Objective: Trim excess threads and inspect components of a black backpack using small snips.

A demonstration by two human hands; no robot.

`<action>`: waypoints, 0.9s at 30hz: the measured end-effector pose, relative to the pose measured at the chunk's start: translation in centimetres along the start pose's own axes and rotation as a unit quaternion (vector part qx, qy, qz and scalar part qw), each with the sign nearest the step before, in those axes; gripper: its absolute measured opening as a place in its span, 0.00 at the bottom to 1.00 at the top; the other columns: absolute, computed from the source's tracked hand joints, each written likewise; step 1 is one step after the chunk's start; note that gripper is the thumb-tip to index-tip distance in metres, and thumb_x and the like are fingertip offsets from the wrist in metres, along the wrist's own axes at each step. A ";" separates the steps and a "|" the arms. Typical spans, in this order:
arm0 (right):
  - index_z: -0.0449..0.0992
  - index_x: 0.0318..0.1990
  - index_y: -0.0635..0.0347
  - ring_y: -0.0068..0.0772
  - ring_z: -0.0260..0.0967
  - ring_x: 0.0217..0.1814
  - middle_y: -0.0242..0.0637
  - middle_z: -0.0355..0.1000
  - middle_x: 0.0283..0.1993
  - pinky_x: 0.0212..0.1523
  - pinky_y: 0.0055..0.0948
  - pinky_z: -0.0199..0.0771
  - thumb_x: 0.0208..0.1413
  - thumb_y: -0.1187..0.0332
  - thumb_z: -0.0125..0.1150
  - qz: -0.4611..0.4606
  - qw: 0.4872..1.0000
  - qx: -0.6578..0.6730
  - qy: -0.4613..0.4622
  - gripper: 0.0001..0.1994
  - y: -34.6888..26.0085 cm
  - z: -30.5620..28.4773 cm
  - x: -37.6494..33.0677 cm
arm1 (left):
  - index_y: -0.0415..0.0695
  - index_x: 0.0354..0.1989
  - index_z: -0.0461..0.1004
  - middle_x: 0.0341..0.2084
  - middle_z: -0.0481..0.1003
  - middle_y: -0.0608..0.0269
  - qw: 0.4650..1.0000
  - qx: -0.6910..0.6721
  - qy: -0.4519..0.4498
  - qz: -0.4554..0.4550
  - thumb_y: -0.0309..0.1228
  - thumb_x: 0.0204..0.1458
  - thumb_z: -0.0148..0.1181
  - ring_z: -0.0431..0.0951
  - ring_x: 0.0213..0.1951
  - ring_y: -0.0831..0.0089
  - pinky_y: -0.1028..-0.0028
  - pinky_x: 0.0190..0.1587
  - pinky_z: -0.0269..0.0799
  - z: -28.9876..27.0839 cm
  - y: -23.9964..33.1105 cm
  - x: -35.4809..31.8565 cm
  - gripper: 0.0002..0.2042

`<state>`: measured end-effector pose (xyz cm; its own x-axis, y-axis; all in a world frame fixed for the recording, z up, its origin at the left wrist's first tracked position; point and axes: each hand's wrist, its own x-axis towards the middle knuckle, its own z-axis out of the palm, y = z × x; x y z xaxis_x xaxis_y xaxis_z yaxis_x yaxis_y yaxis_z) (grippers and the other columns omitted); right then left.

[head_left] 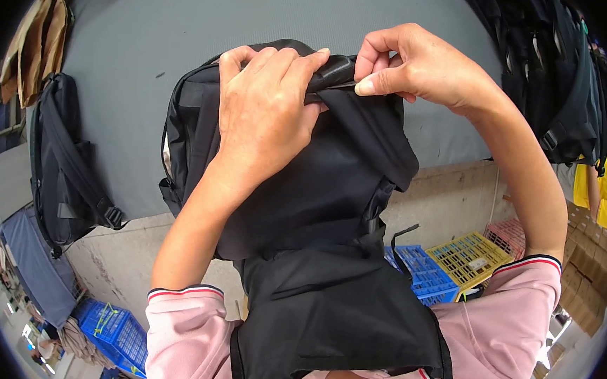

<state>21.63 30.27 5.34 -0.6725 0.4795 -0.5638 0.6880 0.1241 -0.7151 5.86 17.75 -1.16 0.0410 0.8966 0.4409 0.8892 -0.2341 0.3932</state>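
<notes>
A black backpack [296, 196] lies in front of me on the grey table, its top edge away from me and its shoulder straps up. My left hand [263, 106] is closed over the top edge, fingers curled across the rim beside the carry handle [336, 71]. At the right end of that handle, my right hand [403, 66] pinches a thin edge of the backpack's top between thumb and fingers. One padded shoulder strap [374, 134] runs down from there toward the right side. Fingertips on the far side of the rim are hidden.
On the table's left edge hangs another black backpack [66, 166]. More black bags [554, 73] are piled at the far right. Blue [421, 272] and yellow [469, 261] plastic crates stand below the table on the right, a blue crate [114, 331] at lower left. A person in yellow [602, 189] is at far right.
</notes>
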 end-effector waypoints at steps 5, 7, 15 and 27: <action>0.76 0.30 0.62 0.16 0.61 0.23 0.26 0.67 0.21 0.23 0.18 0.60 0.45 0.67 0.67 -0.032 0.998 0.011 0.043 0.09 1.3 0.7 -0.2 | 0.45 0.42 0.75 0.24 0.70 0.68 1.000 -0.007 -0.011 -0.007 0.27 0.30 0.71 0.72 0.33 0.70 0.65 0.46 0.59 -0.1 -0.5 0.2 0.24; 0.75 0.34 0.63 0.14 0.62 0.25 0.26 0.67 0.25 0.25 0.15 0.61 0.46 0.67 0.67 -0.043 0.981 0.169 0.079 0.11 2.6 1.2 -0.4 | 0.44 0.43 0.75 0.24 0.71 0.68 0.999 -0.021 -0.030 -0.014 0.29 0.31 0.72 0.72 0.33 0.70 0.64 0.47 0.59 0.0 -1.0 0.3 0.24; 0.67 0.50 0.62 0.09 0.59 0.27 0.21 0.61 0.25 0.30 0.13 0.61 0.47 0.73 0.66 -0.111 0.952 0.175 0.224 0.22 5.6 6.4 -0.3 | 0.45 0.44 0.73 0.28 0.72 0.67 0.998 -0.061 -0.015 -0.025 0.28 0.32 0.72 0.73 0.37 0.67 0.64 0.48 0.60 1.0 -2.0 0.5 0.25; 0.67 0.47 0.66 0.16 0.52 0.23 0.25 0.54 0.19 0.26 0.20 0.57 0.47 0.77 0.65 -0.058 0.959 0.092 0.261 0.19 6.0 8.9 0.2 | 0.43 0.36 0.74 0.30 0.74 0.65 0.999 -0.023 -0.014 0.023 0.26 0.36 0.68 0.74 0.38 0.66 0.64 0.49 0.63 4.4 -4.0 -1.0 0.16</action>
<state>23.25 23.36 -2.74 -0.4808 0.8474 -0.2255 0.5244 0.0718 -0.8485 4.31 19.43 -6.73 0.0939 0.8946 0.4370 0.8643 -0.2911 0.4102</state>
